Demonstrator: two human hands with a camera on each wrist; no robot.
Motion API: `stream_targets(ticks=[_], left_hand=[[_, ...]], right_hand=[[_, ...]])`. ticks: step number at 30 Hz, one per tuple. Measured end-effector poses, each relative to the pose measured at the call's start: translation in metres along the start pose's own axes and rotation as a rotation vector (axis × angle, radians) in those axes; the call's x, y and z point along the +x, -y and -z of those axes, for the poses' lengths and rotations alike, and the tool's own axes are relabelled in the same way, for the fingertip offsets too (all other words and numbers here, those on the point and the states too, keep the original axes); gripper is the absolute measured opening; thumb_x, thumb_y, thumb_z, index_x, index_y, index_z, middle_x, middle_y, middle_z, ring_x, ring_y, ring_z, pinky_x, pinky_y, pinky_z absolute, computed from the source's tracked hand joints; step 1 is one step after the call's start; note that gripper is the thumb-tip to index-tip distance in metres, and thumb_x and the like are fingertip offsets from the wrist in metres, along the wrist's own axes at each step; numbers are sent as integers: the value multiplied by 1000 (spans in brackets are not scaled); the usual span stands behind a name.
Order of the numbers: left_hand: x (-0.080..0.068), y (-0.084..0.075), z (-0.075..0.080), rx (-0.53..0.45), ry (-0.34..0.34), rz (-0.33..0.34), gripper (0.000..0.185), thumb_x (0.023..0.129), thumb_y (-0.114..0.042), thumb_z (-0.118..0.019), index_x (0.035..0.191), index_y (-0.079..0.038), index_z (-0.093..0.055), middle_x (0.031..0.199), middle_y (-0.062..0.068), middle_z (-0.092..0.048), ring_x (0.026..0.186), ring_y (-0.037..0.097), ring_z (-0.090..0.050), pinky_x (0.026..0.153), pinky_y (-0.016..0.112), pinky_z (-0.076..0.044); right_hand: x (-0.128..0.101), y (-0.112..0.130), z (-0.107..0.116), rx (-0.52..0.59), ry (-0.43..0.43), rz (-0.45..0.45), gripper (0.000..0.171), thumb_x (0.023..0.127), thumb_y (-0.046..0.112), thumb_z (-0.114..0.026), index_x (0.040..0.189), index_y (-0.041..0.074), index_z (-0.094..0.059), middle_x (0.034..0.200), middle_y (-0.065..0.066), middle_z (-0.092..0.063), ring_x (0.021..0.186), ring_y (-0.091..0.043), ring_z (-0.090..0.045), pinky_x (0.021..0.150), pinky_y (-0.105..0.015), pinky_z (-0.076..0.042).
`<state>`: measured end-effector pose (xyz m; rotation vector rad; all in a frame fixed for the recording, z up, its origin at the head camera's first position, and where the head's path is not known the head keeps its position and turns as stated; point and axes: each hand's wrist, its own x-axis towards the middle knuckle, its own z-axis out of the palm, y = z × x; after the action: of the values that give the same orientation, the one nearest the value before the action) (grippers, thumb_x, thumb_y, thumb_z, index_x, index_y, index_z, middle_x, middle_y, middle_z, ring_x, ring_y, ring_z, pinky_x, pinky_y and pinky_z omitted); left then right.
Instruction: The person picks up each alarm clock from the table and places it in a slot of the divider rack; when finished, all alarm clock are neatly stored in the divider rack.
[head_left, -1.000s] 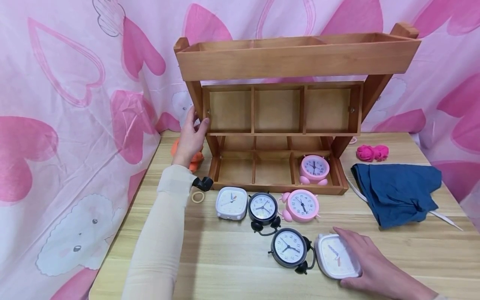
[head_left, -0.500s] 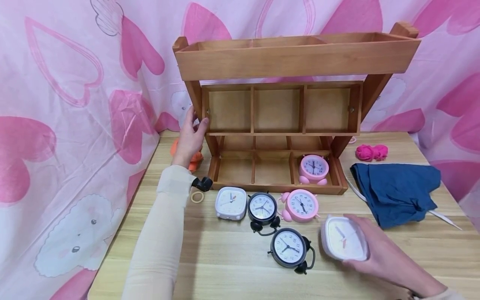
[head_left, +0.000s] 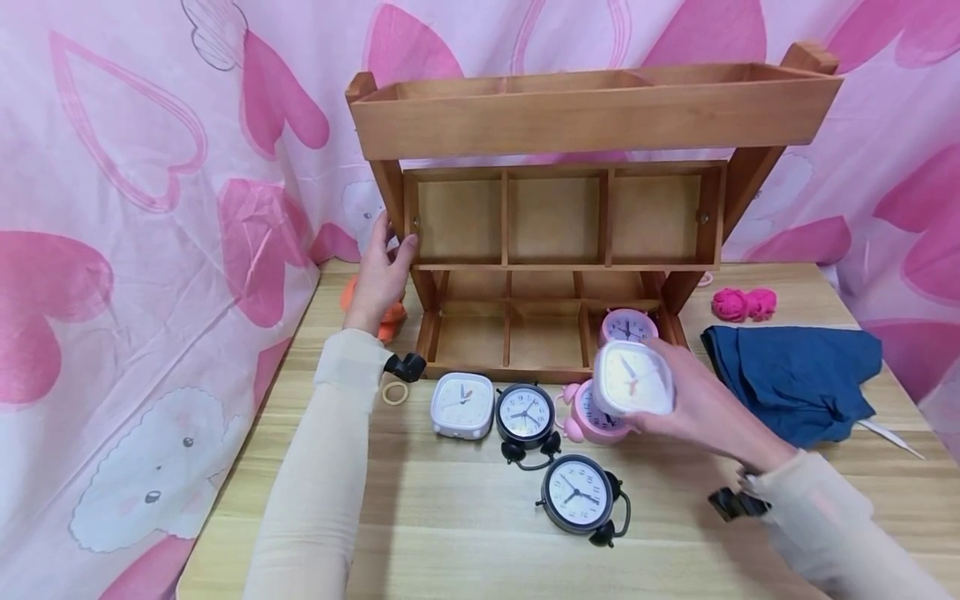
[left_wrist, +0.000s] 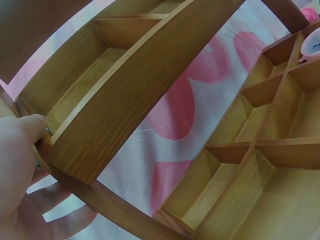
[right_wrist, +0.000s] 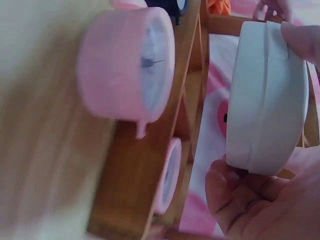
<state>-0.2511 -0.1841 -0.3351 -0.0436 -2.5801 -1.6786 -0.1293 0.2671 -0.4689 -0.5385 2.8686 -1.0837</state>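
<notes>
My right hand (head_left: 697, 396) holds a white square alarm clock (head_left: 633, 379) above the table, thumb and fingers on opposite sides of its case (right_wrist: 267, 100). Beneath and behind it are a pink twin-bell alarm clock (head_left: 600, 427) on the table and another pink alarm clock (head_left: 628, 323) in the rack's lower right compartment, both partly covered. With my left hand (head_left: 381, 279) I grip the left upright of a wooden tiered rack (head_left: 585, 121), thumb (left_wrist: 32, 127) at the middle tray's end. A white alarm clock (head_left: 462, 406) and two black ones (head_left: 525, 415) lie before the rack.
Blue cloth (head_left: 795, 375) with a white cord lies at the right, near a bundle of pink yarn (head_left: 742, 305). Something orange (head_left: 392, 317) sits behind my left wrist, and a pale ring (head_left: 395, 393) lies by the rack's front left corner. A pink-patterned curtain (head_left: 165, 292) surrounds the table.
My right hand has lifted the white alarm clock off the table and carried it up and leftward toward the rack, over the pink clock. My left hand stays on the upright.
</notes>
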Motion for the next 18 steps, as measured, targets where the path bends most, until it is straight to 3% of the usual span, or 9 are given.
stream_targets(ticks=[4,6,13,18], left_hand=[[1,2,-1,5,3,-7,65,101,-43,-50,155,-41,-14,164,0,-25,144,29,-38,113,50,-39],[1,2,-1,7,-2,-20,65,101,-43,-49,156,-39,-14,163,1,-25,144,29,-39,113,50,-39],[0,2,-1,1,-6,-53,65,102,-41,-50,156,-36,-16,162,3,-27,142,30,-42,112,50,-39],[-2,1,0,2,-4,-34,65,101,-44,-50,156,-39,-15,163,2,-26,142,30,-41,113,50,-39]], right_hand=[[34,75,20,-48,65,-13,103,66,39,-91,148,12,-34,135,-11,-51,116,-29,-51,92,-58,-52],[49,88,19,-74,76,-18,100,66,38,-91,146,12,-37,133,-9,-53,116,-27,-51,96,-57,-50],[95,106,5,-210,114,-60,93,71,62,-77,142,16,-40,123,-6,-59,108,-27,-57,92,-53,-48],[114,110,-8,-213,140,-113,98,71,63,-77,146,13,-36,128,-12,-57,111,-32,-56,95,-54,-49]])
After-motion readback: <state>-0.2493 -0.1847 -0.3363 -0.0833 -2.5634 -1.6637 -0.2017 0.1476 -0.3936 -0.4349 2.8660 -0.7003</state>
